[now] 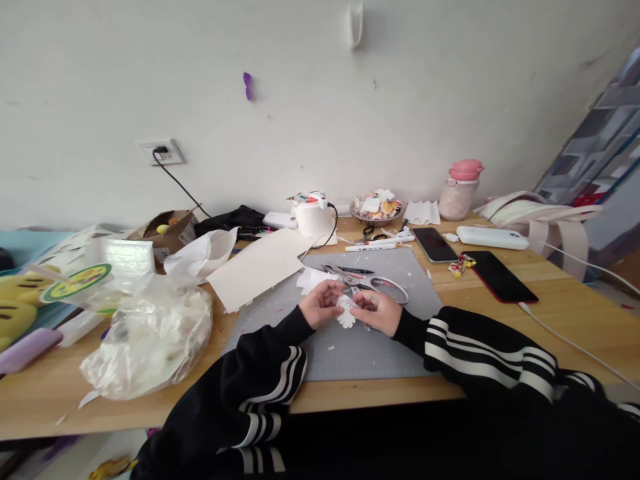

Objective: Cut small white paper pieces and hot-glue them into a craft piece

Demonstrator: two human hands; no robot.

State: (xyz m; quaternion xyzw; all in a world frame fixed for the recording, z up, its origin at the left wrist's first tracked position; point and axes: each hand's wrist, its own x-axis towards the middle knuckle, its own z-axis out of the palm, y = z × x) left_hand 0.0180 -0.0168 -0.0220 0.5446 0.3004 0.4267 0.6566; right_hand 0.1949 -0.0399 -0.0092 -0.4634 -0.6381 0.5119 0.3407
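Between my two hands is a small white paper cutout [346, 315] with a scalloped edge and faint marks on it. My left hand [323, 305] pinches its left side between thumb and fingers. From the right, my right hand [379, 311] grips the other side the same way. Just beyond my fingers lie scissors [389, 289] with pale handles, on the grey cutting mat [280, 347]. A crumpled white paper piece [315, 279] rests near my left fingertips. Small paper scraps are scattered over the mat.
A large white sheet [263, 267] overlaps the mat's back left. Further left sits a clear plastic bag [150, 340]. Two phones, one a black phone [504, 276], lie at right near a white power bank [493, 237]. A bowl of scraps [377, 207] and a pink-lidded bottle [460, 190] stand behind.
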